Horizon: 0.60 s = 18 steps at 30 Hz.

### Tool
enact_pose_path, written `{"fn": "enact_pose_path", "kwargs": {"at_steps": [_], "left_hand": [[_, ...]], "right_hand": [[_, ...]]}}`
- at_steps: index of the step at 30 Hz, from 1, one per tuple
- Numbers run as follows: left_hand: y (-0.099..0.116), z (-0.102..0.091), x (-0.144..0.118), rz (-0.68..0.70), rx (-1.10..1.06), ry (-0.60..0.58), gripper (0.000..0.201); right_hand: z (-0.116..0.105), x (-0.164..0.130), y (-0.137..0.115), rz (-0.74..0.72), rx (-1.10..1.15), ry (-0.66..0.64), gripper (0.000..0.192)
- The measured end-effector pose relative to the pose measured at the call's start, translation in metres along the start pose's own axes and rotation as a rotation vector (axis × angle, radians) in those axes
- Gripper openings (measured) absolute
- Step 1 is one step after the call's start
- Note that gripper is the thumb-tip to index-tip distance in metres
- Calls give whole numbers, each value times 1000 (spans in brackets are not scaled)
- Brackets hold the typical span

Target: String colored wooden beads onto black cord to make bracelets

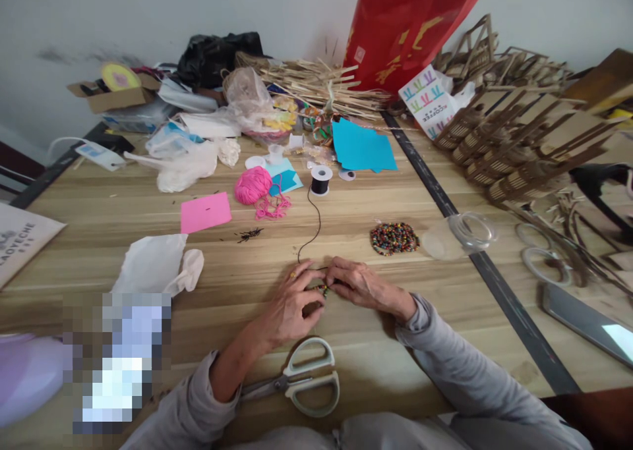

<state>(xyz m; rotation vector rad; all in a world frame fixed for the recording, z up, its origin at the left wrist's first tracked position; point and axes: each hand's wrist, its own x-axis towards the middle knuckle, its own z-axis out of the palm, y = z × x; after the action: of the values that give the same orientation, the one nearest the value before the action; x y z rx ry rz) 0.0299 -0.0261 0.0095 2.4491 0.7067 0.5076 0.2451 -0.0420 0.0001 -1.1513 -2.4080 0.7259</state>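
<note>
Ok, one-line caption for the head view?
Both hands pinch beads on black cord from a spool; scissors lie nearby.

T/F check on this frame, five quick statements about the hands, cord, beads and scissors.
1. Both hands meet over a black cord. True.
2. The cord runs up to a black spool. True.
3. The scissors are held in the right hand. False: they lie on the table near the left hand.
4. The beads sit in a pile right of the hands. True.
5. The pink yarn lies on the blue paper. False: it lies on the table, left of the spool.
</note>
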Motion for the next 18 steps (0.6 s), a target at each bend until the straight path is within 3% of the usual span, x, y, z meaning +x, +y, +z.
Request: {"fn": "enact_pose_path", "kwargs": {"at_steps": [18], "left_hand": [[-6, -1, -1, -10, 10, 5, 23]], "right_hand": [[0, 0, -1, 9, 15, 6, 11]]}}
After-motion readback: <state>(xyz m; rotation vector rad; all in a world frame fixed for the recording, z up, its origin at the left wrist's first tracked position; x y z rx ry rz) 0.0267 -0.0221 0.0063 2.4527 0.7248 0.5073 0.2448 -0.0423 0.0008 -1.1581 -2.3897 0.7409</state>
